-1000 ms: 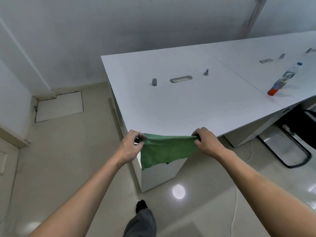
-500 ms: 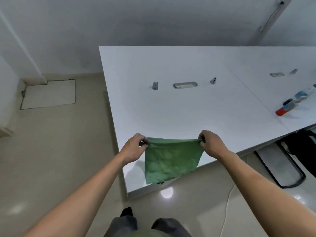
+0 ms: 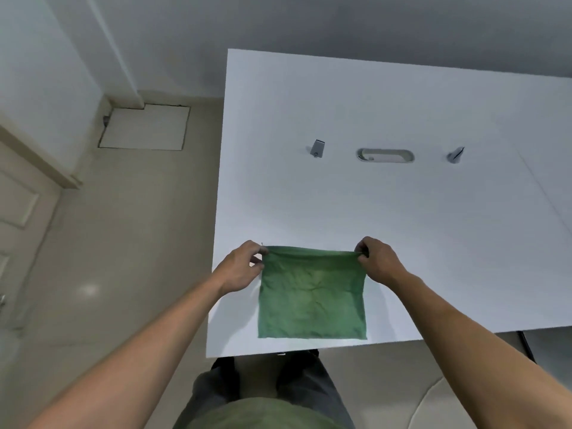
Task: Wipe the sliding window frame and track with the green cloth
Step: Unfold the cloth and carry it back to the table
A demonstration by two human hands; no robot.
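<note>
pinching the green cloth (image 3: 311, 297) by its far corners — left hand (image 3: 240, 267) at 9 o'clock, right hand (image 3: 379, 261) at 3, both closed on it — likely spreading it flat on the white table (image 3: 371, 212) to fold; no window in view.

A white table (image 3: 402, 243) carries a spread green cloth (image 3: 312, 298) near its front edge.

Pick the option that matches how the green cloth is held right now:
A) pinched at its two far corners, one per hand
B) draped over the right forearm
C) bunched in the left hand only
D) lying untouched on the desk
A: the left hand and right hand each pinch a far corner of the green cloth, spread out over the white desk.
</note>
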